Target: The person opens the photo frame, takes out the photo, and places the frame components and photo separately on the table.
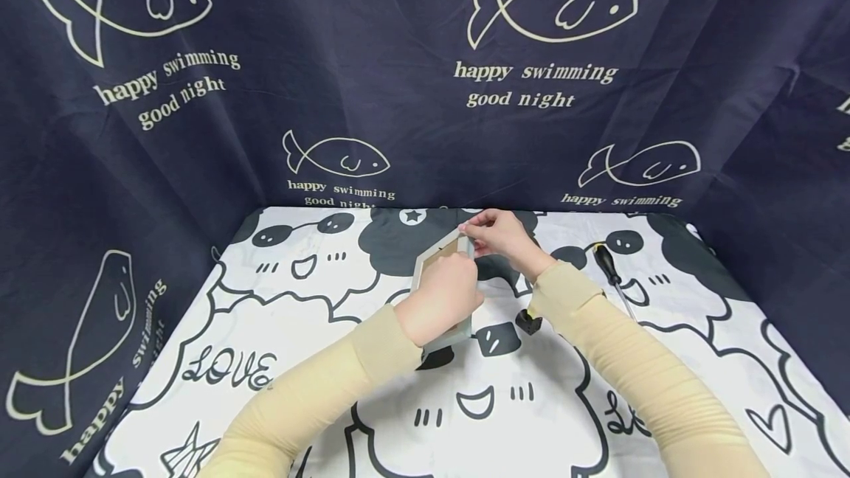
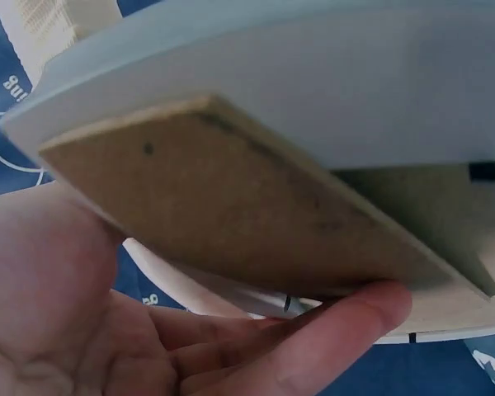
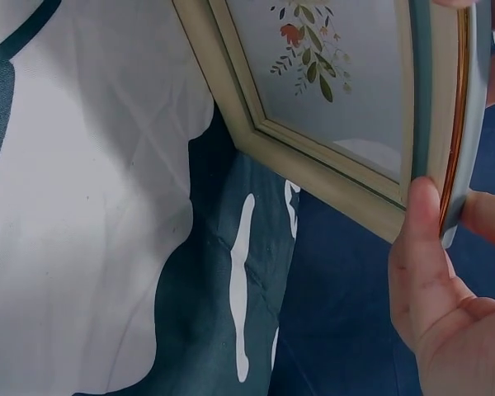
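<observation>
A picture frame (image 1: 433, 251) is tilted up off the table between both hands. Its front, in the right wrist view, has a pale border (image 3: 326, 177) around a floral print (image 3: 313, 58). On its back, in the left wrist view, a brown board stand (image 2: 206, 181) juts out at an angle. My left hand (image 1: 446, 293) grips the frame at this stand, a finger pressed to the board. My right hand (image 1: 508, 238) pinches the frame's far edge between thumb and fingers. Along that edge runs a copper-coloured line (image 3: 455, 124); whether wire or trim, I cannot tell.
To the right on the patterned cloth (image 1: 305, 360) lies a screwdriver (image 1: 607, 265) with a black and yellow handle. A small black and yellow object (image 1: 529, 321) sits beside the right wrist. Behind the table hangs a dark blue fish-print curtain (image 1: 412, 57).
</observation>
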Action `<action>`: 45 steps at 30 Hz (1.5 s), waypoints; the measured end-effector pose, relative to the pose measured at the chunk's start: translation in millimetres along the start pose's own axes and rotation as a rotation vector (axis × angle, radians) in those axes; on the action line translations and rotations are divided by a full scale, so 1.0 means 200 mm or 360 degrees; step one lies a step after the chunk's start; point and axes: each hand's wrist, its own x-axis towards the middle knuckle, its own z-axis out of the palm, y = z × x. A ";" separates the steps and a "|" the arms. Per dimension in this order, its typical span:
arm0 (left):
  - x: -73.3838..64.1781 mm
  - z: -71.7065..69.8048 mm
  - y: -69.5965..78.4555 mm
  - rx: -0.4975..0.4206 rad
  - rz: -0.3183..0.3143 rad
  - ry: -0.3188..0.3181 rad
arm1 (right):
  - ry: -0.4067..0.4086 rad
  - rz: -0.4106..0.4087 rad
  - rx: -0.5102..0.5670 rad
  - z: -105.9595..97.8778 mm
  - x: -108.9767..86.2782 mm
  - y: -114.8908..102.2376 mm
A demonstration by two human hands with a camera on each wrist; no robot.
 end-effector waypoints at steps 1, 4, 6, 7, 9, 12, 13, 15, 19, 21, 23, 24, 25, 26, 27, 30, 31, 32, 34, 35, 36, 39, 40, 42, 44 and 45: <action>0.00 0.00 0.00 -0.0003 0.0000 0.0006 | 0.0001 0.0001 0.0004 0.00 0.00 0.00; 0.00 0.01 0.00 -0.0004 0.0002 0.0026 | -0.0002 -0.0001 0.0015 0.01 0.00 0.00; 0.00 0.01 0.00 -0.0008 -0.0001 0.0035 | -0.0018 -0.0013 0.0033 0.01 0.00 0.00; 0.00 0.01 -0.01 -0.0010 -0.0004 0.0039 | -0.0029 -0.0021 0.0045 0.01 0.00 0.00; 0.00 0.01 -0.01 -0.0011 -0.0004 0.0054 | -0.0055 -0.0038 0.0078 0.00 0.01 0.00; 0.00 0.02 -0.02 0.0008 -0.0001 0.0092 | -0.0092 -0.0062 0.0133 0.00 0.01 0.02; 0.00 0.02 -0.02 0.0020 0.0003 0.0104 | -0.0095 -0.0065 0.0143 0.00 0.01 0.02; 0.00 0.02 -0.03 0.0035 0.0006 0.0129 | -0.0096 -0.0077 0.0144 0.00 0.01 0.03; 0.00 0.02 -0.03 0.0028 -0.0011 0.0153 | -0.0095 -0.0085 0.0088 0.00 0.01 0.05; 0.00 0.02 -0.04 0.0012 -0.0025 0.0163 | -0.0102 -0.0075 0.0083 0.00 0.01 0.06; 0.00 0.02 -0.04 0.0021 -0.0032 0.0181 | -0.0112 -0.0052 0.0099 0.00 0.01 0.07; -0.01 0.02 -0.04 0.0019 -0.0035 0.0188 | -0.0117 -0.0044 0.0109 0.00 0.01 0.08; -0.01 0.02 -0.04 0.0014 -0.0037 0.0189 | -0.0118 -0.0034 0.0119 0.00 0.01 0.08; -0.01 0.02 -0.04 0.0011 -0.0038 0.0193 | -0.0119 -0.0025 0.0134 0.00 0.01 0.09; -0.01 0.01 -0.05 0.0004 -0.0038 0.0192 | -0.0123 -0.0015 0.0147 0.01 0.01 0.10; -0.01 0.01 -0.05 -0.0022 -0.0042 0.0180 | -0.0131 0.0020 0.0187 0.03 0.01 0.12; -0.02 0.00 -0.06 -0.0026 -0.0044 0.0176 | -0.0134 0.0033 0.0209 0.03 0.01 0.12; -0.02 0.00 -0.06 -0.0029 -0.0048 0.0177 | -0.0143 0.0046 0.0232 0.04 0.01 0.13; -0.02 0.00 -0.07 -0.0042 -0.0065 0.0174 | -0.0155 0.0075 0.0291 0.06 0.01 0.14; -0.02 0.00 -0.07 -0.0053 -0.0075 0.0173 | -0.0158 0.0091 0.0324 0.07 0.01 0.15; -0.02 0.00 -0.08 -0.0059 -0.0086 0.0174 | -0.0167 0.0108 0.0355 0.08 0.00 0.16; -0.02 0.00 -0.09 -0.0061 -0.0110 0.0191 | -0.0188 0.0168 0.0382 0.12 -0.01 0.18; -0.02 0.00 -0.09 -0.0054 -0.0117 0.0199 | -0.0200 0.0184 0.0381 0.13 -0.01 0.19; -0.02 0.00 -0.10 -0.0041 -0.0131 0.0231 | -0.0218 0.0205 0.0365 0.15 -0.01 0.21; -0.03 -0.01 -0.09 -0.0033 -0.0140 0.0258 | -0.0235 0.0212 0.0365 0.18 -0.01 0.24; -0.03 -0.01 -0.09 -0.0027 -0.0146 0.0263 | -0.0241 0.0211 0.0382 0.19 -0.02 0.25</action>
